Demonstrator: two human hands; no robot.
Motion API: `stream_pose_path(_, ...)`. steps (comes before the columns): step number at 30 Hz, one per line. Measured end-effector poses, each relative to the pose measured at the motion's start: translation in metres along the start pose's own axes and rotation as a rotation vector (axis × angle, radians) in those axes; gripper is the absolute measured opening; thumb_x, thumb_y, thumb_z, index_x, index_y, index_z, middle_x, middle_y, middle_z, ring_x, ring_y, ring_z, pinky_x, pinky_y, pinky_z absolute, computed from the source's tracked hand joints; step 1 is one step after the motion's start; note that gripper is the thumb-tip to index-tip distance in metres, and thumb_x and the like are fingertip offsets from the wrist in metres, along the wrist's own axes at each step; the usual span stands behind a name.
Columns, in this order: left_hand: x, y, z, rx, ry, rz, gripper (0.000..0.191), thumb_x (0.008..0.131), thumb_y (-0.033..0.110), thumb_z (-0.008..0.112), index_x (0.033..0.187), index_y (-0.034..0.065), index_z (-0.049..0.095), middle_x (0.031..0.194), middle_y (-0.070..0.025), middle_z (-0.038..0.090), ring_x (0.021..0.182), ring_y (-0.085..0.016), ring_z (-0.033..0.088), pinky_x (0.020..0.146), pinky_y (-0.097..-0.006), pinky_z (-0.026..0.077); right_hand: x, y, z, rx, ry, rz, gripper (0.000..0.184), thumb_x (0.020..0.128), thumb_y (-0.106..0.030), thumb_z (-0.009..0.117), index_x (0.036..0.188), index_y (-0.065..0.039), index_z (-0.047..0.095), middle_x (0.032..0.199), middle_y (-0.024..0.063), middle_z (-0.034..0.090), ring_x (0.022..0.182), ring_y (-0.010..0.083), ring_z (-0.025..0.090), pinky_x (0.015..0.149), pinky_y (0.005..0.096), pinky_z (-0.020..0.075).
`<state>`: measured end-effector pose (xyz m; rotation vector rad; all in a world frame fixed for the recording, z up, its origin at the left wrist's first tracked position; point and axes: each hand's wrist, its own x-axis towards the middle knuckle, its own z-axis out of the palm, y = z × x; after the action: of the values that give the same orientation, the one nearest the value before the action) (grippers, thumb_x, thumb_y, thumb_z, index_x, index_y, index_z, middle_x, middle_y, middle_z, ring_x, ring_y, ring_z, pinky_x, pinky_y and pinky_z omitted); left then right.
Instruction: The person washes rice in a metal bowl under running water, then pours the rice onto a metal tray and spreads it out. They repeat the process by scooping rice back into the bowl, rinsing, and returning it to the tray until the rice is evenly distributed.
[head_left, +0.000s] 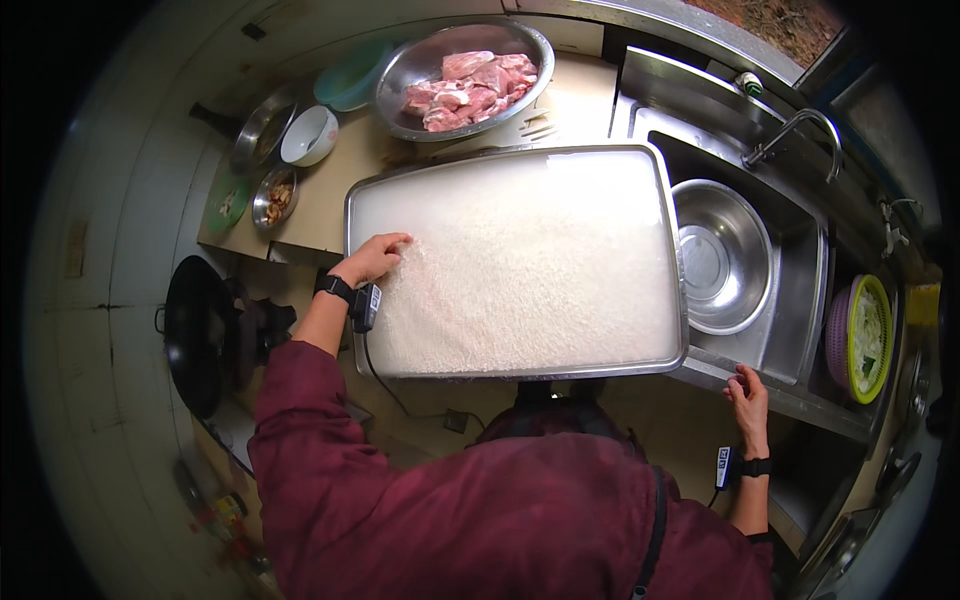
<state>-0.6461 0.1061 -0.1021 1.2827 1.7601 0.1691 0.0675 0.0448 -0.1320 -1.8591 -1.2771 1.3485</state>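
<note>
A large rectangular metal tray lies in front of me. White rice covers most of it under cloudy whitish water, heaped toward the near left. My left hand reaches over the tray's left rim, with its fingertips at the edge of the rice; whether they dip into the water is hard to tell. Nothing shows in its grasp. To the right of the tray, my right hand hangs by the front edge of the sink counter, empty, with fingers loosely bent and apart. A strapped device sits on each wrist.
The sink at right holds a steel basin under a faucet. Baskets of cut vegetables stand far right. Behind the tray is a steel bowl of raw meat. A white bowl and a black wok are left.
</note>
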Motion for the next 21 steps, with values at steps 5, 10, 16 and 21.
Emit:
stream_pose_path(5, 0.037, -0.005, -0.035, 0.052, 0.047, 0.062, 0.045, 0.077, -0.003, 0.051, 0.121, 0.0044, 0.055, 0.080, 0.0003, 0.052, 0.073, -0.011, 0.047, 0.066, -0.0243, 0.042, -0.013, 0.006, 0.005, 0.023, 0.052, 0.025, 0.030, 0.087, -0.004, 0.058, 0.117, 0.001, 0.055, 0.089, 0.0044, 0.058, 0.076, 0.0098, 0.057, 0.068, 0.0227, 0.0500)
stream_pose_path(10, 0.066, -0.016, -0.058, 0.115, 0.178, 0.095, 0.044, 0.077, -0.005, 0.049, 0.120, 0.0043, 0.057, 0.091, -0.0059, 0.059, 0.081, -0.016, 0.054, 0.074, -0.0269, 0.045, -0.026, 0.004, 0.008, 0.036, 0.076, 0.051, 0.029, 0.087, -0.005, 0.058, 0.115, 0.002, 0.056, 0.090, 0.0043, 0.059, 0.077, 0.0097, 0.056, 0.069, 0.0227, 0.0501)
stream_pose_path(16, 0.041, -0.008, -0.065, 0.125, 0.263, 0.057, 0.042, 0.078, -0.001, 0.053, 0.120, 0.0054, 0.057, 0.090, -0.0069, 0.059, 0.081, -0.017, 0.054, 0.077, -0.0278, 0.046, -0.021, -0.003, 0.010, -0.001, 0.061, 0.045, 0.027, 0.088, -0.006, 0.058, 0.114, 0.002, 0.057, 0.091, 0.0051, 0.060, 0.079, 0.0105, 0.057, 0.070, 0.0233, 0.0506)
stream_pose_path(21, -0.020, 0.038, -0.023, 0.206, -0.221, 0.091, 0.046, 0.085, 0.007, 0.051, 0.130, 0.0129, 0.048, 0.100, -0.0058, 0.054, 0.079, -0.013, 0.054, 0.068, -0.0271, 0.049, -0.006, 0.004, 0.010, -0.009, 0.022, -0.001, 0.027, 0.088, -0.007, 0.058, 0.114, 0.001, 0.057, 0.092, 0.0050, 0.060, 0.079, 0.0103, 0.058, 0.070, 0.0234, 0.0506)
